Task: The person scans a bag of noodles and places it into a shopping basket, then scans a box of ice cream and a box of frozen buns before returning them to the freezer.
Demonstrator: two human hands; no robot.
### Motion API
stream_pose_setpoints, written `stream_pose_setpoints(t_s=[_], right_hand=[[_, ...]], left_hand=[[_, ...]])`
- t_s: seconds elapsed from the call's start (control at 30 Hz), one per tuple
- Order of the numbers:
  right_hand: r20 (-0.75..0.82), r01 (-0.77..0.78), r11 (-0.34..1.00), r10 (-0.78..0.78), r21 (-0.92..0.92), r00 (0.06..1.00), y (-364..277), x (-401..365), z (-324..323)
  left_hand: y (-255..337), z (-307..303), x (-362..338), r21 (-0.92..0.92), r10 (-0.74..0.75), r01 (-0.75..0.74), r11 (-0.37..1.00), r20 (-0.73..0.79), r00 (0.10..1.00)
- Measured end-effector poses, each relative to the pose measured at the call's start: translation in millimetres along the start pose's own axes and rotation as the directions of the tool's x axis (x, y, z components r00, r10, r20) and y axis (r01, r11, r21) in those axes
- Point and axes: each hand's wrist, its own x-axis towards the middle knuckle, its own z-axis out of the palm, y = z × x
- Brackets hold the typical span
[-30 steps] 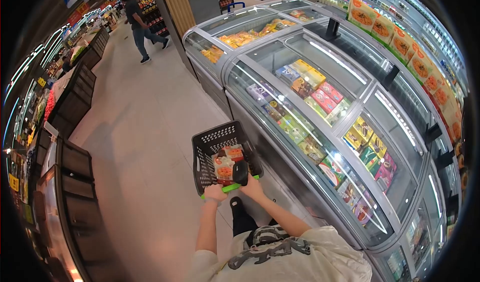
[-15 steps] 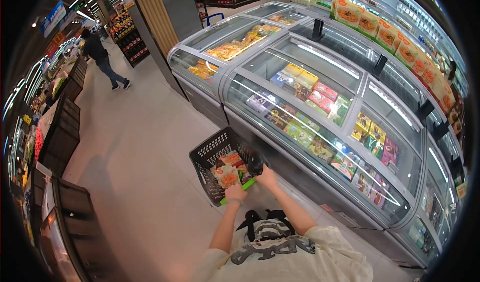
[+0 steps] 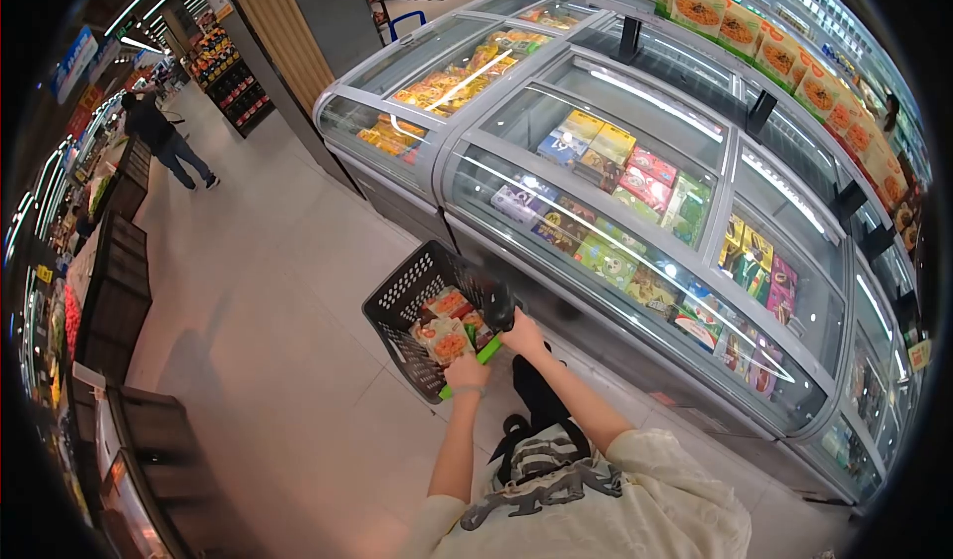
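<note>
Looking down from the head camera, I see the pale floor (image 3: 268, 291) of a shop aisle, with a glass-topped freezer (image 3: 730, 162) curving along the right and dark shelving (image 3: 114, 291) lining the left. A wood-clad pillar (image 3: 283, 33) stands at the freezer's far end, and orange boxes (image 3: 794, 58) line the top of the cabinets behind it. The black basket (image 3: 397, 296) hangs in front of the body, low over the floor, with packets (image 3: 442, 336) inside. The left hand (image 3: 467, 370) has its grip closed around the green handle (image 3: 486, 352). The right hand (image 3: 523, 336) is closed on the handle's upper end, where a dark lump just above the knuckles hides the fingertips; I cannot tell what that lump is. The basket's near wall is covered by both hands, and the packet labels are too small to read. A black rim around the lens cuts off every corner. The basket's right side sits near the freezer front, but I cannot tell whether they touch. Open floor lies to the left of the basket and ahead, up to a person (image 3: 159, 137) walking far down the aisle.
</note>
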Motion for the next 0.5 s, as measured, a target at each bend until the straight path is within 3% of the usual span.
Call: stream_pose_setpoints(t_s=[0.07,0.17,0.2,0.23,0.27,0.3,0.4,0.43,0.47,0.5], right_hand=[[0.091,0.007,1.0,-0.009,0.019,0.996,0,21,3],[0.157,0.201,0.979,-0.203,0.032,0.966,24,50,0],[0.198,0.18,0.978,-0.198,0.106,0.96,36,60,-6],[0.146,0.269,0.958,-0.281,0.096,0.949,41,65,-20],[0.186,0.194,0.978,-0.206,0.08,0.961,63,78,-27],[0.21,0.128,0.964,-0.178,0.232,0.961,77,86,-42],[0.276,-0.25,0.897,0.152,0.365,0.949,69,82,-121],[0.12,-0.122,0.916,0.082,0.382,0.989,97,89,-131],[0.214,-0.271,0.791,0.18,0.548,0.96,78,83,-162],[0.168,-0.268,0.784,0.209,0.56,0.963,83,83,-181]], left_hand=[[-3,-6,17,0.018,-0.046,0.045,0.999,0.04,0.998],[-6,-29,34,0.024,-0.092,0.09,0.996,0.093,0.991],[-5,-35,42,0.017,-0.098,0.097,0.995,0.106,0.989],[-8,-34,53,0.024,-0.104,0.102,0.994,0.086,0.991],[-13,-30,61,0.033,-0.107,0.105,0.994,0.069,0.992],[-16,-31,70,0.042,-0.126,0.124,0.991,0.066,0.99],[-23,-38,91,0.065,-0.096,0.095,0.993,0.02,0.995],[-21,-47,93,0.059,-0.113,0.111,0.992,0.034,0.993],[-19,-55,100,0.05,-0.129,0.127,0.991,0.043,0.991],[-27,-48,108,0.041,-0.11,0.109,0.993,0.018,0.994]])
